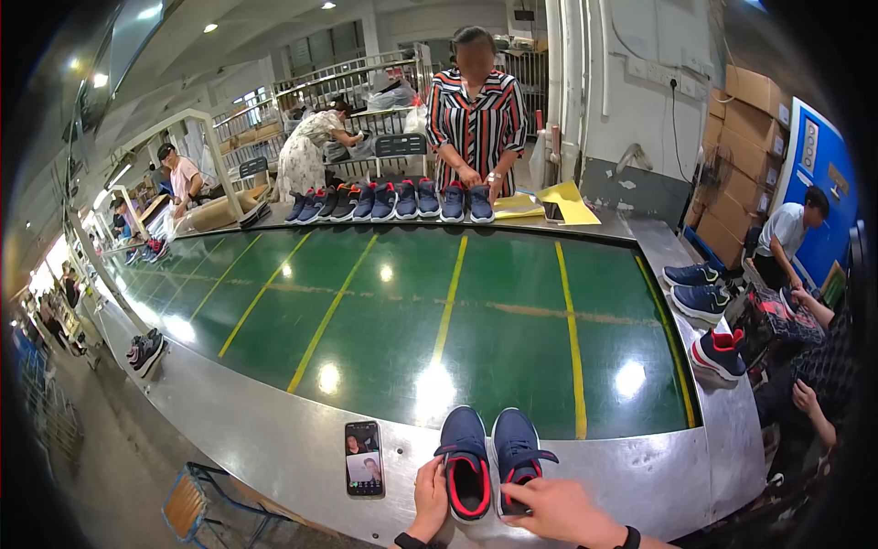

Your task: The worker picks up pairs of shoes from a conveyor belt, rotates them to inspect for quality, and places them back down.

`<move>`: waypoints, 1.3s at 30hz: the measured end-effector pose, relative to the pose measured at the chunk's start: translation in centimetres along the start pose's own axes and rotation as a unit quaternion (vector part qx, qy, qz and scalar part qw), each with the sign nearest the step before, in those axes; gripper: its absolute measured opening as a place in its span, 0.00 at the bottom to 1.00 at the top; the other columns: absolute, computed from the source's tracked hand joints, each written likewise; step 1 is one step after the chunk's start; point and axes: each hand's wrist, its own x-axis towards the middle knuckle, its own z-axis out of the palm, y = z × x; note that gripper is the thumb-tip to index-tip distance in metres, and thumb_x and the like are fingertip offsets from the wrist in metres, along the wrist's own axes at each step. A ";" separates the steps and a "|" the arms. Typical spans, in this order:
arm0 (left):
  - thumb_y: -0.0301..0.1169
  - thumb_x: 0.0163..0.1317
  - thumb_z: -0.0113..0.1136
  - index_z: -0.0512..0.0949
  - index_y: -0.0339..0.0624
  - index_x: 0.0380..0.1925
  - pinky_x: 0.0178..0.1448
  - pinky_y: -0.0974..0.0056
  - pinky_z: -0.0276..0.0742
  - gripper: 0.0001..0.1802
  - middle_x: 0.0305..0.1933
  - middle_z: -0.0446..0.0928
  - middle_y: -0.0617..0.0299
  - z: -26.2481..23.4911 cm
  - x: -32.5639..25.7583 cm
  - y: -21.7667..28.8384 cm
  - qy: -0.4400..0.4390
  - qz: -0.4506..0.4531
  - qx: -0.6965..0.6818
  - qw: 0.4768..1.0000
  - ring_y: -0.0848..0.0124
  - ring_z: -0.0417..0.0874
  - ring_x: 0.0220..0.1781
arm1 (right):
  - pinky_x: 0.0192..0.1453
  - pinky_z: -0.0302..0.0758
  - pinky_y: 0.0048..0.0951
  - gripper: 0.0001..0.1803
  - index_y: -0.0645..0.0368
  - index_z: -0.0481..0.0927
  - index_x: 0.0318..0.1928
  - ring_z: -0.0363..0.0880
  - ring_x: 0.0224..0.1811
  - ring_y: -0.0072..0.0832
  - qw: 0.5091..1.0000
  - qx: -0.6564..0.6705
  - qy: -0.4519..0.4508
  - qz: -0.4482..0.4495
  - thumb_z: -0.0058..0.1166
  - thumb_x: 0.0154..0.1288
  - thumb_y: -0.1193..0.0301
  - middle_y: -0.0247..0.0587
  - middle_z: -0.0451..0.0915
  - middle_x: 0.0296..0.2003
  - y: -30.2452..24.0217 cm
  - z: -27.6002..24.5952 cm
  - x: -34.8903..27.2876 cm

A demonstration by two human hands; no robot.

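Two navy sneakers with red lining, white soles and straps stand side by side on the metal ledge in front of me, toes pointing away. Along the outer side of the left sneaker my left hand is curled against it near the heel. My right hand grips the right sneaker at its heel collar, thumb and forefinger close together at the opening. Part of that heel is hidden behind my fingers. A smartphone with a lit screen lies on the ledge left of the shoes.
Beyond the ledge runs a green conveyor belt with yellow lines. Across it, a person in a striped shirt handles shoes beside a shoe row. More sneakers line the right ledge; a grey pair sits left. A stool stands below.
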 end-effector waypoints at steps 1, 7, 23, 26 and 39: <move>0.33 0.66 0.43 0.72 0.36 0.49 0.58 0.60 0.66 0.16 0.48 0.72 0.48 0.2 0.1 -0.1 0.004 -0.004 0.003 1.000 0.55 0.72 0.52 | 0.27 0.74 0.36 0.25 0.45 0.77 0.48 0.79 0.26 0.36 0.997 -0.024 -0.073 0.001 0.59 0.50 0.50 0.38 0.76 0.25 -0.4 0.2 1.0; 0.32 0.66 0.45 0.71 0.36 0.52 0.56 0.65 0.67 0.17 0.50 0.71 0.52 0.3 0.5 1.2 -0.029 -0.039 -0.038 0.998 0.64 0.73 0.52 | 0.32 0.76 0.38 0.23 0.49 0.80 0.42 0.81 0.28 0.43 0.974 0.003 -0.227 0.027 0.58 0.51 0.48 0.45 0.80 0.24 0.0 2.6 5.2; 0.29 0.64 0.46 0.75 0.38 0.42 0.43 0.59 0.74 0.11 0.33 0.78 0.50 -0.5 -2.9 -0.2 -0.079 -0.087 0.013 0.993 0.55 0.79 0.35 | 0.09 0.55 0.17 0.13 0.50 0.69 0.22 0.62 0.10 0.18 0.381 0.780 0.258 0.425 0.51 0.63 0.64 0.28 0.69 0.13 23.5 -6.6 29.7; 0.25 0.62 0.49 0.75 0.39 0.42 0.41 0.60 0.74 0.10 0.33 0.79 0.51 -0.4 -2.4 0.2 -0.060 -0.024 0.058 0.996 0.57 0.79 0.34 | 0.10 0.59 0.17 0.09 0.55 0.71 0.28 0.69 0.13 0.21 0.413 0.772 0.339 0.345 0.43 0.64 0.67 0.32 0.73 0.18 29.0 -7.9 37.4; 0.25 0.62 0.50 0.77 0.38 0.39 0.38 0.64 0.75 0.08 0.29 0.79 0.55 -0.1 -1.5 1.3 -0.073 -0.038 0.031 0.996 0.66 0.79 0.30 | 0.11 0.46 0.18 0.15 0.53 0.69 0.29 0.53 0.10 0.13 0.588 0.743 0.023 0.318 0.56 0.61 0.58 0.26 0.66 0.18 20.1 1.8 30.2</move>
